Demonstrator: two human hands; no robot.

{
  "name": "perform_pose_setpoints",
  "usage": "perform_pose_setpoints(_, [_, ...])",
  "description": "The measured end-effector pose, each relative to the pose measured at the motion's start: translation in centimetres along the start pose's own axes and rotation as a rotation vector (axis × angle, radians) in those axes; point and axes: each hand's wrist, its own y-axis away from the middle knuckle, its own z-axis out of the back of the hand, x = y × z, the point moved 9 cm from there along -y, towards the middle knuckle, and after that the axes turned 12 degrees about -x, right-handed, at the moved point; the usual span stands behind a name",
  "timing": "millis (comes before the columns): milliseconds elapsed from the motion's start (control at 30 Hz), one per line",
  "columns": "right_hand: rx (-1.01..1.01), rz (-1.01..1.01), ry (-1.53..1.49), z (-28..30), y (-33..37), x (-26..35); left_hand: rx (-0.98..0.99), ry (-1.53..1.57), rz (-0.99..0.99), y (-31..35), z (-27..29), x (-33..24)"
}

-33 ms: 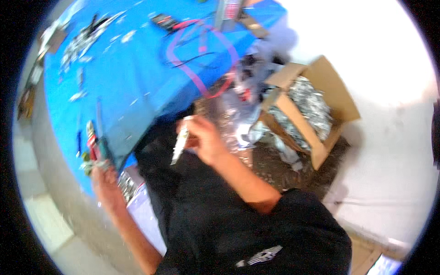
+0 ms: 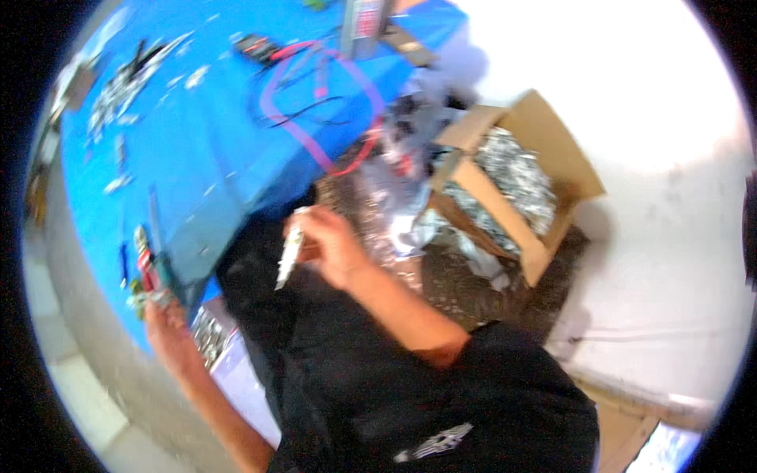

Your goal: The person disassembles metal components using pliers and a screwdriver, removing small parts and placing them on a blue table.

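Observation:
My right hand is closed on a thin, flat, silvery-white strip, held tilted above my dark-clothed lap. At the near left edge of the blue-covered table, my left hand has its fingers drawn together. A small pale piece shows at those fingertips, too blurred to name. Just beyond the left hand lie red-handled pliers and a screwdriver with a teal handle. A yellow-green thing sits beside the fingers; its kind is unclear.
Silvery scraps lie at the table's far left. Farther right are a dark handheld meter, a pink-red looped cable and a grey box-like device. An open cardboard box of crumpled silvery material stands right, on littered ground.
The whole scene has shifted slightly left in the picture. Both hands keep nearly the same places relative to the table and tools, and the strip stays in my right hand.

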Motion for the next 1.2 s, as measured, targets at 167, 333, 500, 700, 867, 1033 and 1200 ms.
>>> perform_pose_setpoints(167, [-0.052, -0.029, 0.085, 0.6, -1.3, -1.9, 0.196, -0.344, -0.221, 6.5, -12.6, -2.6])
perform_pose_setpoints(333, [-0.138, 0.044, 0.007, 1.3, -0.2, -0.7, 0.808, -0.401, -0.199, 23.1, -26.8, -2.9])
perform_pose_setpoints(500, [-0.158, 0.098, 0.141, 2.4, -0.4, 0.7, 0.593, -0.689, -0.364, 16.9, -21.0, -1.0])
perform_pose_setpoints(700, [-0.117, 0.109, 0.162, 1.1, -0.5, -0.5, 0.489, -0.985, -0.719, 15.4, -16.5, -1.0])
perform_pose_setpoints(867, [-0.051, 0.213, 0.268, -2.5, 2.2, -0.2, 0.480, -1.053, -0.879, 17.0, -15.6, -1.0])
perform_pose_setpoints(1033, [-0.042, 0.154, 0.213, -3.2, 4.1, -0.1, 0.446, -0.911, -0.899, 17.2, -14.8, -2.3])
perform_pose_setpoints(1200, [0.022, 0.084, 0.144, -3.8, 4.4, -1.2, 0.359, -0.813, -0.755, 16.5, -11.7, -2.9])
